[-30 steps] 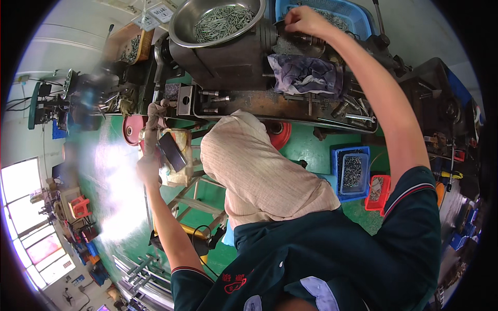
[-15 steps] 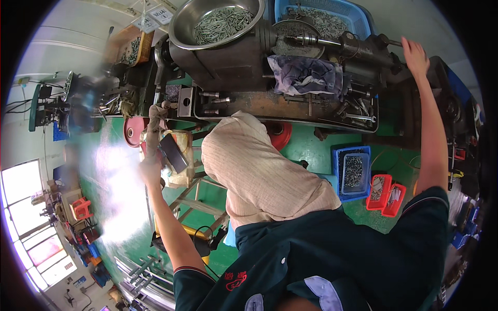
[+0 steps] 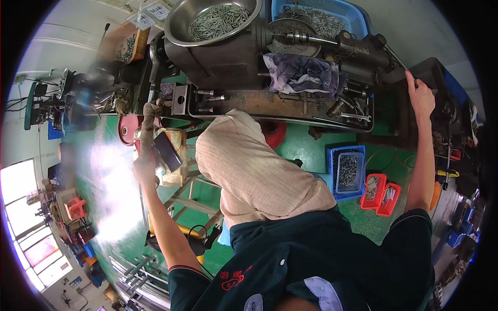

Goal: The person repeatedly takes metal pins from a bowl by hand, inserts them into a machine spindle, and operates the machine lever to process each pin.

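My left grip [image 3: 144, 170] encloses the handle [image 3: 149, 123] at left; my right hand [image 3: 422, 99] meets the lever [image 3: 396, 57] at far right, closure unclear. Parts [image 3: 219, 22] lie in bowl [image 3: 177, 25] and basket [image 3: 357, 22]; I cannot tell which are finished.

Left grip [image 3: 145, 168] holds a wrapped handle [image 3: 148, 127]; right grip [image 3: 422, 98] touches a lever [image 3: 396, 56]; a bowl [image 3: 178, 23] holds metal pins [image 3: 219, 23].

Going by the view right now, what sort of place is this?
Most likely a small metalworking shop: a lathe-like machine with a long lever, a steel bowl of metal pins on top, and a wrench in the tray below.
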Tool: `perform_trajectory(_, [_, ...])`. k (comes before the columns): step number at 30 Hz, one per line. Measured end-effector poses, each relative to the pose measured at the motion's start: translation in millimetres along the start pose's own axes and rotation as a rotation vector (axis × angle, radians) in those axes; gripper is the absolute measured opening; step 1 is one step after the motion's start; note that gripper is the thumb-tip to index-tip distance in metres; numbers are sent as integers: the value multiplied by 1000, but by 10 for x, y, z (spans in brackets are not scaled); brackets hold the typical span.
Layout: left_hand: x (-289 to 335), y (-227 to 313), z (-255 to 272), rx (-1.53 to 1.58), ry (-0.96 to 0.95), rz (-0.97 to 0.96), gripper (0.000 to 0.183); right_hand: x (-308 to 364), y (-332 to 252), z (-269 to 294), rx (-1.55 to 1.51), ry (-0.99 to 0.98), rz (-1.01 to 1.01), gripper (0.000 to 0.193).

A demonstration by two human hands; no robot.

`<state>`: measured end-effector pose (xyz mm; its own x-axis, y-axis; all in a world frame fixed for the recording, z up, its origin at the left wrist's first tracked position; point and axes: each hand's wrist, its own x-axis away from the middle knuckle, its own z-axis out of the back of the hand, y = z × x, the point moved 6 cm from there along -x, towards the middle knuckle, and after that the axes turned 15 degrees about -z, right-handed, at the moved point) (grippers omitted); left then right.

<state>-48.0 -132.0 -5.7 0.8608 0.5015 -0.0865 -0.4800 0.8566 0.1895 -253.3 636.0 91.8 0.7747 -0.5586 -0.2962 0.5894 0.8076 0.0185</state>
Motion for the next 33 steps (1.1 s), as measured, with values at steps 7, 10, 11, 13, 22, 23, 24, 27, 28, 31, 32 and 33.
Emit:
perform_trajectory(7, [30,39,38,-2,9,8,25,30,-47,-15,25,-28,-27,71])
perform_trajectory(10, [27,120,51,27,12,11,25,32,-28,32,34,-33,-49,71])
perform_trajectory(11, [35,137,73,47,16,31,25,28,-21,10,34,-31,-47,71])
perform_trajectory(13, [28,91,46,43,17,41,25,29,-15,6,27,-30,-41,70])
perform_trajectory(22, [14,45,-20,63,15,3,24,-188,-268,115,78,540,167,41])
perform_trajectory(23, [3,59,-21,66,5,17,24,-239,-443,135,66,677,175,35])
perform_trajectory(24, [11,49,49,45,3,37,24,-247,-722,67,-96,582,204,32])
perform_trajectory(27, [0,-102,21,16,44,-18,23,67,-1779,262,-409,333,412,24])
perform_trajectory(28, [-17,-88,26,17,48,-21,23,241,-2121,347,-528,153,515,22])
perform_trajectory(31, [-9,27,-11,70,13,-23,23,627,-2843,98,-653,-289,698,19])
perform_trajectory(32, [8,51,-12,130,44,-23,23,688,-3003,-24,-717,-380,741,17])
perform_trajectory(33, [21,42,-15,188,76,-20,22,736,-3153,-177,-728,-511,771,18])
